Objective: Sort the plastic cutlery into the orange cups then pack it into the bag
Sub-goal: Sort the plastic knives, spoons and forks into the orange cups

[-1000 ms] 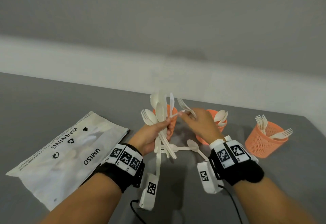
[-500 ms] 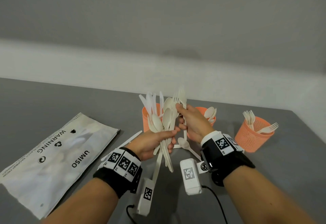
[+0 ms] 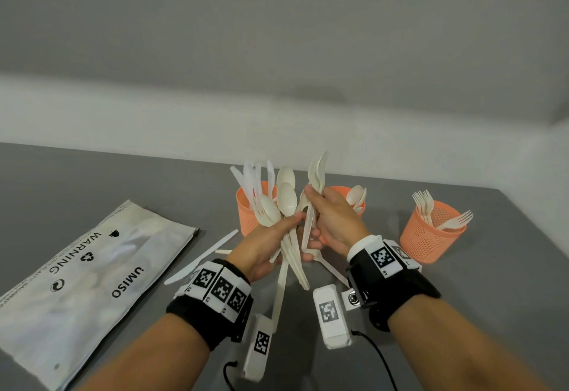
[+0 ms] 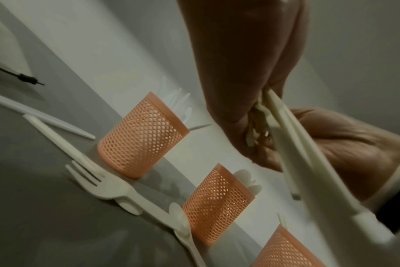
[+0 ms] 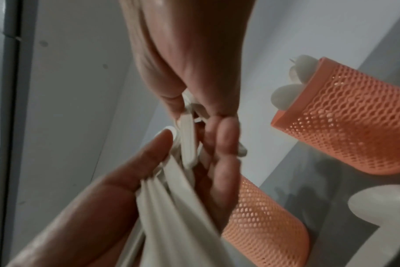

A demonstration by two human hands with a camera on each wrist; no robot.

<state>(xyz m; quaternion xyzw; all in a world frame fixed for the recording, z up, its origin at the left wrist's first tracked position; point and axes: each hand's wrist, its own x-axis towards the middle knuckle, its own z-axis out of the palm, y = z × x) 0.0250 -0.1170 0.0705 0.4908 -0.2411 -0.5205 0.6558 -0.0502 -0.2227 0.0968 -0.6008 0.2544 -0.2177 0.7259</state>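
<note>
Sorting looks about halfway done, I'd say. The left hand [image 3: 264, 249] grips a mixed bunch of cutlery [image 3: 284, 206] held up over the table [image 3: 92, 181], and the right hand [image 3: 335, 221] pinches forks [image 3: 317, 172] out of it. All three orange cups [image 3: 431, 236] already hold some, a few pieces lie loose, and the bag [image 3: 77, 267] on the left isn't packed yet.

Left hand [image 3: 261, 252] grips mixed cutlery bundle [image 3: 284, 206]; right hand [image 3: 335, 221] pinches forks [image 3: 317, 175]; three orange cups [image 3: 431, 236], bag [image 3: 92, 283] on counter [image 3: 492, 283].
</note>
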